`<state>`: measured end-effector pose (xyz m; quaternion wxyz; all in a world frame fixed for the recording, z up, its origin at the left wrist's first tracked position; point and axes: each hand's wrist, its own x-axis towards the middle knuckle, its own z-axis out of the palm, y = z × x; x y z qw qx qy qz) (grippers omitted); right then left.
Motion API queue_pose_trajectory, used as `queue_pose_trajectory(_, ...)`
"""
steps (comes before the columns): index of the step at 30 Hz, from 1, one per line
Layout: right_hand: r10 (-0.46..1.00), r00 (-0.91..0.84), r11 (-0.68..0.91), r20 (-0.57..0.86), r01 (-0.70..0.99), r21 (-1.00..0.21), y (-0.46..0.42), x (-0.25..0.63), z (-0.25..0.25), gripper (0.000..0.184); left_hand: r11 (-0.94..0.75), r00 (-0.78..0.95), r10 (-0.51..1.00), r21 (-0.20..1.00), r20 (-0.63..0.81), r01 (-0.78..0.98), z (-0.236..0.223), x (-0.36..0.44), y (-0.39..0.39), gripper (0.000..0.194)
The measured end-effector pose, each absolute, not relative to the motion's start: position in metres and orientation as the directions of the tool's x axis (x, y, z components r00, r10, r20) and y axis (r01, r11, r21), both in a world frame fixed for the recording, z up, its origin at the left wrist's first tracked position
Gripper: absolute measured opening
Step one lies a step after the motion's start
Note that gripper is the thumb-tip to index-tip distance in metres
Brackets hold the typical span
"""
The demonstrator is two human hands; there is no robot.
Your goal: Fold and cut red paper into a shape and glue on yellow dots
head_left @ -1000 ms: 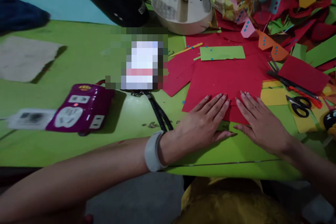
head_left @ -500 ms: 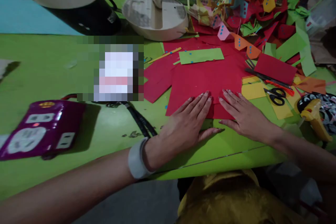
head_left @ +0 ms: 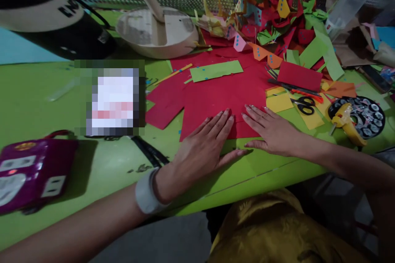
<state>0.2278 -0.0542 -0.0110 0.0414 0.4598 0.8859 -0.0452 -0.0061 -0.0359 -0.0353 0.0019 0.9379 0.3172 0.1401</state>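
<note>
The left hand [head_left: 203, 146] and right hand [head_left: 271, 131] lay flat, a little apart, with fingers on the big red paper [head_left: 222, 98], which was on the green bench [head_left: 247, 172]

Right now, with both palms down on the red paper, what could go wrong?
The red paper could slip or crease if the left hand and right hand press unevenly near its edge. The green strip lies on top and might slide off if the sheet shifts. To the right, the black-handled scissors lie among scraps, where a sideways sweep could knock them.
</note>
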Motion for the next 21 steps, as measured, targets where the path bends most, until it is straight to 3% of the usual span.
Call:
queue_pose_trajectory(7, 0.856, -0.51, 0.511, -0.086, 0.859, -0.013, -0.073, 0.249, -0.008, 0.086, -0.792, 0.751, 0.608, 0.13, 0.257, 0.597, -0.037, -0.005, -0.034, 0.086)
queue_pose_trajectory(14, 0.882, -0.452, 0.458, -0.133, 0.889, 0.017, -0.079, 0.282, 0.015, 0.074, -0.781, 0.731, 0.623, 0.182, 0.277, 0.597, -0.04, -0.001, -0.034, 0.091)
queue_pose_trajectory(18, 0.939, -0.342, 0.342, -0.023, 0.94, -0.001, -0.059, 0.266, 0.053, 0.051, -0.783, 0.73, 0.623, 0.22, 0.283, 0.582, -0.037, -0.001, -0.033, 0.093)
queue_pose_trajectory(21, 0.949, -0.301, 0.285, -0.091, 0.946, -0.156, -0.034, 0.231, 0.065, 0.032, -0.79, 0.747, 0.613, 0.205, 0.256, 0.578, -0.033, -0.001, -0.033, 0.096)
